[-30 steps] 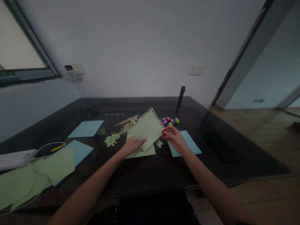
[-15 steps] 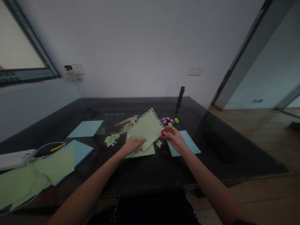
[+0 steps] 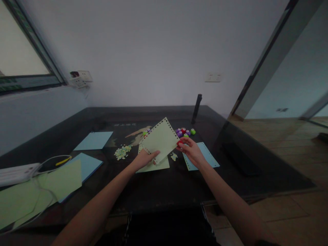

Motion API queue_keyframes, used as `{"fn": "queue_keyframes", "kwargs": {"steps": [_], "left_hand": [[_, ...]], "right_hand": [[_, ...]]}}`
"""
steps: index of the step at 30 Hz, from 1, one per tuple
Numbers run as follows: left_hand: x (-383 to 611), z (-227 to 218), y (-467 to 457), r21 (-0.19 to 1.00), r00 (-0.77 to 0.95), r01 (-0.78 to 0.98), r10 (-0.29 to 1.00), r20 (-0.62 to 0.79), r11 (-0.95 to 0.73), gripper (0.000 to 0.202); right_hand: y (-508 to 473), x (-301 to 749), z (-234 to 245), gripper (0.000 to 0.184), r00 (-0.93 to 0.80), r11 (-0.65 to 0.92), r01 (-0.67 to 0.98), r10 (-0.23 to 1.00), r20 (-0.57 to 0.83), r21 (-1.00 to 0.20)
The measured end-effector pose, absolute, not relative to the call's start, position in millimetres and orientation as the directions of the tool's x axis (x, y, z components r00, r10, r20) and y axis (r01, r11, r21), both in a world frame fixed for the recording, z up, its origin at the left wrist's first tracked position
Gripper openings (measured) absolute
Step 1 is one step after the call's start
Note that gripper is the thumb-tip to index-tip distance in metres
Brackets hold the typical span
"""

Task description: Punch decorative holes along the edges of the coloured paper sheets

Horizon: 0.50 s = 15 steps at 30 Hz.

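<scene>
My left hand (image 3: 145,159) grips the lower left edge of a pale green paper sheet (image 3: 162,141), thumb on top. The sheet is tilted up, with small holes punched along its visible edges. My right hand (image 3: 191,152) is closed around a small red craft punch (image 3: 179,144) at the sheet's right corner. Beneath lies another pale green sheet (image 3: 162,166), partly covered. A punched blue sheet (image 3: 205,155) lies under and beside my right hand. Behind it sit several purple, red and green punches (image 3: 183,132) with eye-like tops; a few more show behind the held sheet.
Paper bits (image 3: 122,152) form a pile left of centre, and a smaller cluster (image 3: 174,156) lies near the right hand. Blue paper (image 3: 94,140), green sheets (image 3: 64,177) and a white power strip (image 3: 17,173) with cable are at left. A black cylinder (image 3: 196,108) stands at the back.
Almost nothing differs. Both hands, the held sheet and the red punch stay in nearly the same place.
</scene>
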State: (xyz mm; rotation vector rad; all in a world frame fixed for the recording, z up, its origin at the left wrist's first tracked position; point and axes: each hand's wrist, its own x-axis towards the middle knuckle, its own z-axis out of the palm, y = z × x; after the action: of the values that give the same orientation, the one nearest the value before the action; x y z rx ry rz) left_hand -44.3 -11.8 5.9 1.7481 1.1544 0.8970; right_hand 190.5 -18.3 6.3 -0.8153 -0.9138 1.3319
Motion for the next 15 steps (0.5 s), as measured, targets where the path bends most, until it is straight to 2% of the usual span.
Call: {"fn": "queue_keyframes", "kwargs": {"steps": [15], "left_hand": [[-45.7,0.4,-8.3,0.900,0.307,0.330,0.934,0.184,-0.285,0.027]], "right_hand": [[-19.8,191.7,6.7,0.038,-0.050,0.055,-0.433,0.995,0.085,-0.900]]}}
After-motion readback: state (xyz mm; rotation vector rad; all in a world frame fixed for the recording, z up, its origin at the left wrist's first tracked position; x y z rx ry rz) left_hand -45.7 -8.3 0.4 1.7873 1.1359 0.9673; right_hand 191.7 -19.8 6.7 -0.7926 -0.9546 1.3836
